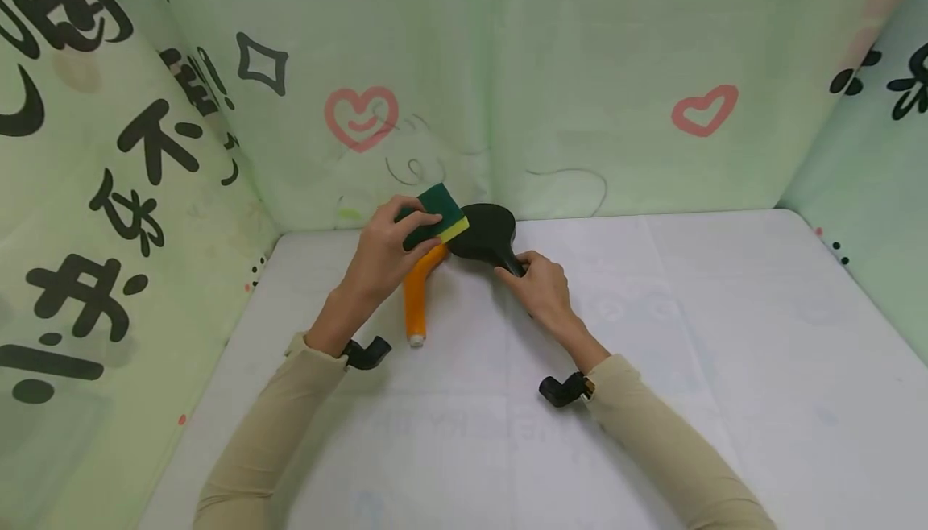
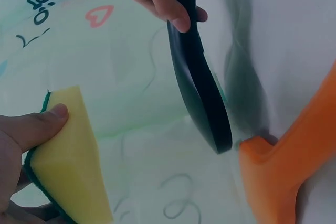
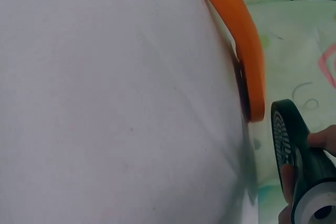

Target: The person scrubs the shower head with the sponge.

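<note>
My left hand (image 1: 384,250) pinches a yellow sponge with a green scouring side (image 1: 444,209), thumb on the yellow face in the left wrist view. By its handle, my right hand (image 1: 545,287) grips a black shower head (image 1: 484,232), raised over the back of the table. Its round face with rows of nozzles (image 3: 282,142) shows in the right wrist view, as does the open end of its handle. An orange shower head (image 1: 416,296) lies on the table below the sponge, its white connector end toward me. In the head view, the sponge partly hides the orange head.
A white-covered table (image 1: 449,449) spreads under both arms. Behind it hangs a pale green curtain (image 1: 580,55) with drawn hearts, and a similar sheet with black characters (image 1: 80,216) stands at the left. Black wrist cameras (image 1: 368,353) sit on both wrists.
</note>
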Tool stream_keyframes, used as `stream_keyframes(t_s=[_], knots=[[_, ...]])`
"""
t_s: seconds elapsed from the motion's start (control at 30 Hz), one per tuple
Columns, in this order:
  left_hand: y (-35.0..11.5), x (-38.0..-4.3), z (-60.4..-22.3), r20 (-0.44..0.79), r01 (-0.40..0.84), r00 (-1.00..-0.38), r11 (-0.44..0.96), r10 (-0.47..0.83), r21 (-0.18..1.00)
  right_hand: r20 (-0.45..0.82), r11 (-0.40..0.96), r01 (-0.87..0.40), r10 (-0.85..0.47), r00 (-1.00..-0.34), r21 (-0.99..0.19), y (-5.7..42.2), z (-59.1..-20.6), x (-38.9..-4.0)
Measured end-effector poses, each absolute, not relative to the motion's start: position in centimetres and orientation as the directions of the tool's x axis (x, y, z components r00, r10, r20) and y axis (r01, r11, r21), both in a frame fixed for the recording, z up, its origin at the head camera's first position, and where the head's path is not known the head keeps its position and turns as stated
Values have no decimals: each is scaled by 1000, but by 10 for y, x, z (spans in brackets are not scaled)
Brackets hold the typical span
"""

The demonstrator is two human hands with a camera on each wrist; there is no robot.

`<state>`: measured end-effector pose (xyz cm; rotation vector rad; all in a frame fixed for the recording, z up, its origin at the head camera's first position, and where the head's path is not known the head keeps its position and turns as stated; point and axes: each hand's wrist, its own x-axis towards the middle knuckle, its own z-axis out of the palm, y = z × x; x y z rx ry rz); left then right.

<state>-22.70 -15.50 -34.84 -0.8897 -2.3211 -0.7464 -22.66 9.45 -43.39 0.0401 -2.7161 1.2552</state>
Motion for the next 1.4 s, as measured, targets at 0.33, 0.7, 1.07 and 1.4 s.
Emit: stream_keyframes(t_s=[0.33,0.7,1.07,1.4], knots=[[-148,-228,-348,642,721,-639,620,424,308,82,619,-15,80,-993,-785,78,-439,-221],[-146,-229,-348,642,720,-641,619,420,314,54,636,49,142,-988,-770,77,-440,-213],[-144,-229,-348,635,714,-647,628,422,310,59,610,82,208,-976,-788,63,-445,-212],[-144,-229,-348,644,723,-634,624,428,297,-38,742,117,122,-992,-660,54,-438,-215]])
